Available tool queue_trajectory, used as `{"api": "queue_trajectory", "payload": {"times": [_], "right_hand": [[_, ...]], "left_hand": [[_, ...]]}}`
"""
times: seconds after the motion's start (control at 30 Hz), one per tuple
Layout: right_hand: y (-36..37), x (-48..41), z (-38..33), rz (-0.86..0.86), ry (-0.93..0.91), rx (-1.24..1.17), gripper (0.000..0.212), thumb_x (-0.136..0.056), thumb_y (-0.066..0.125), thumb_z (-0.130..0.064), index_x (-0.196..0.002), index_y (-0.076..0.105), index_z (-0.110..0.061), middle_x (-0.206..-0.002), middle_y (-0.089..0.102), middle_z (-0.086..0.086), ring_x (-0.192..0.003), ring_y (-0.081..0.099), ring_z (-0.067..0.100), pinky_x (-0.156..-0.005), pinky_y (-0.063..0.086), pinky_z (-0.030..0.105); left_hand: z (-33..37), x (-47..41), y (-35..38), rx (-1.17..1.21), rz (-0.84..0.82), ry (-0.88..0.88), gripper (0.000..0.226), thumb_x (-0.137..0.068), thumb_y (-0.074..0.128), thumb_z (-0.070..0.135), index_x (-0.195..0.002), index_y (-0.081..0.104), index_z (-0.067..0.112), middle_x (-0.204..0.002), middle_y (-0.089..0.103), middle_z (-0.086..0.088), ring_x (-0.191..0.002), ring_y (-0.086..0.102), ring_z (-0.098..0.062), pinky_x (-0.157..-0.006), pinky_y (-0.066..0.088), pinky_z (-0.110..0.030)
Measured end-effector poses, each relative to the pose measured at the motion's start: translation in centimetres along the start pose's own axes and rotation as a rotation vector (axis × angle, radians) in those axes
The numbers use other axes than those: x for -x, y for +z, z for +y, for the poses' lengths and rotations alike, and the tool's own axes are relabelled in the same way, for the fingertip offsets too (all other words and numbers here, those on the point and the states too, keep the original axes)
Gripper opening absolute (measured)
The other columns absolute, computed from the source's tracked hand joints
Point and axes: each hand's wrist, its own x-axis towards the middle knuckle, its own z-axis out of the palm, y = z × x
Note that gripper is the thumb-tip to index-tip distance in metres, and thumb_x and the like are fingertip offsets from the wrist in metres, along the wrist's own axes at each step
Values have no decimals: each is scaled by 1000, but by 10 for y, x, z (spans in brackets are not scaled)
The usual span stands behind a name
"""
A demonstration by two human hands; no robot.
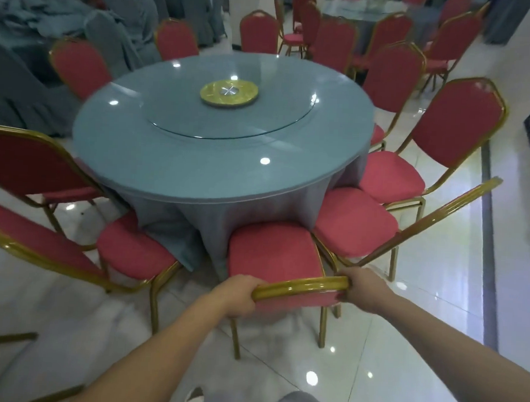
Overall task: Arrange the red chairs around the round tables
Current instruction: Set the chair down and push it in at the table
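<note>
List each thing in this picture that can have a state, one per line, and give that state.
Left grip, curled round the top rail's left end.
Right grip, curled round the rail's right end.
Held chair, upright, seat front at the cloth.
Round table, covered.
Tablecloth, hanging in folds.
Glass turntable, flat on the table.
Gold disc, flat at the turntable's centre.

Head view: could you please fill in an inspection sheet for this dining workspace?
Surface: round table, blue-grey cloth, glass turntable with gold disc.
Job's things: red chairs ring the table; nearest chair faces it, seat front at the cloth.
Clutter: nothing seen.
Hands: left hand and right hand grip the nearest chair's top rail.
Cables: nothing seen.
Surroundings: glossy tiled floor; second table behind; grey-covered chairs far left.
</note>
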Motion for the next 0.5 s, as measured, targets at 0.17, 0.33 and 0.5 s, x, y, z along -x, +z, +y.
{"api": "queue_trajectory", "payload": {"times": [0.17, 0.33, 0.5], "right_hand": [[23, -6, -5, -13, 6, 3, 12, -78, 71, -30, -71, 62, -33, -75, 64, -10, -83, 61, 14, -83, 51, 43], [32, -19, -20, 43, -97, 1, 5, -83, 66, -27, -85, 70, -29, -88, 67, -6, -96, 56, 21, -77, 41, 35], [18, -46, -29, 55, -94, -21, 5, -82, 68, -26, -85, 72, -26, -90, 68, -4, -99, 55, 22, -79, 36, 38]], "left_hand": [[-11, 14, 10, -1, 1, -66, 46, -84, 59, 14, -120, 63, 43, -103, 70, 8, -96, 64, -16, -81, 52, -28], [-37, 15, 8, 25, 33, -130, 48, -87, 60, 11, -125, 63, 40, -106, 68, 9, -97, 62, -13, -74, 44, -19], [-39, -2, -11, 58, 97, -177, 56, -84, 58, 8, -128, 61, 43, -111, 69, 8, -103, 63, -17, -88, 53, -32]]}}
